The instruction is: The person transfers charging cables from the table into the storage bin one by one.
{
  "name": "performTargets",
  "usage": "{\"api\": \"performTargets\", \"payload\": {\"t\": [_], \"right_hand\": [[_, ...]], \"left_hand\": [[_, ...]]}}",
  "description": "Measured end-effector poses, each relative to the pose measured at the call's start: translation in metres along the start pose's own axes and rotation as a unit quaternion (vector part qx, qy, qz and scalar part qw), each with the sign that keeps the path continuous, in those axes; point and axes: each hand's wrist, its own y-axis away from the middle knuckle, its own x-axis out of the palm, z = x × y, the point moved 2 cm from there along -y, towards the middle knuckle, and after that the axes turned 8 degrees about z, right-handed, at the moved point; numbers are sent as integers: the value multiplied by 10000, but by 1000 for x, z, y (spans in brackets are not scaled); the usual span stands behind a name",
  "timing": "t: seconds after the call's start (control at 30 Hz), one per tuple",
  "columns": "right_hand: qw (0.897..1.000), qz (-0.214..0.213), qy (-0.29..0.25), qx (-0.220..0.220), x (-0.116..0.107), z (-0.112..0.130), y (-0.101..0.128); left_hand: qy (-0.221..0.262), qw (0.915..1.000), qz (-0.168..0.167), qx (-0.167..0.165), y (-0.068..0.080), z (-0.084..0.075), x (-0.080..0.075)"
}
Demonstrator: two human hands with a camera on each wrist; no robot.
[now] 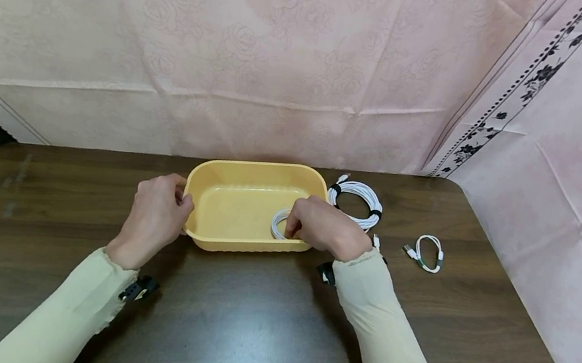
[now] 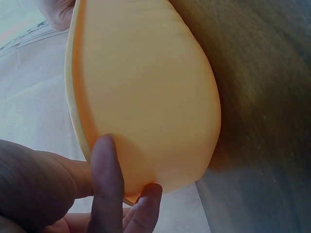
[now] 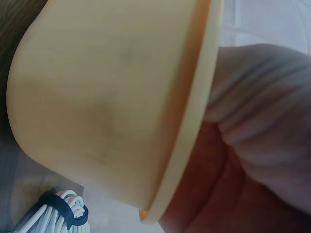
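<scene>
**Both hands at yellow tub, small white cable coil held inside its right end**

Yellow tub (image 1: 241, 205) sits mid-table, long axis left to right; left hand (image 1: 155, 217) grips its left rim, fingers curled round the edge, fingertips (image 2: 104, 160) pressed on the outer wall in the left wrist view; right hand (image 1: 325, 226) reaches over the right near corner, fingers bent down and pinching a small white cable coil (image 1: 280, 223); coil lies just inside the tub at its right end, directly under those fingers, touching or nearly touching the floor, cannot tell which.

Right hand is the nearer one to the coil; left only steadies the tub.

On the table (image 1: 245, 326): larger white coil with black ties (image 1: 357, 203) just right of the tub; short white cable (image 1: 428, 253) further right, well apart.
</scene>
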Motion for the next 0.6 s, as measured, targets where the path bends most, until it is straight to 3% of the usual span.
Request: {"api": "performTargets", "payload": {"t": [0.6], "right_hand": [[9999, -108, -47, -58, 0, 0, 0]], "left_hand": [[-45, 10000, -54, -45, -1, 0, 1]]}}
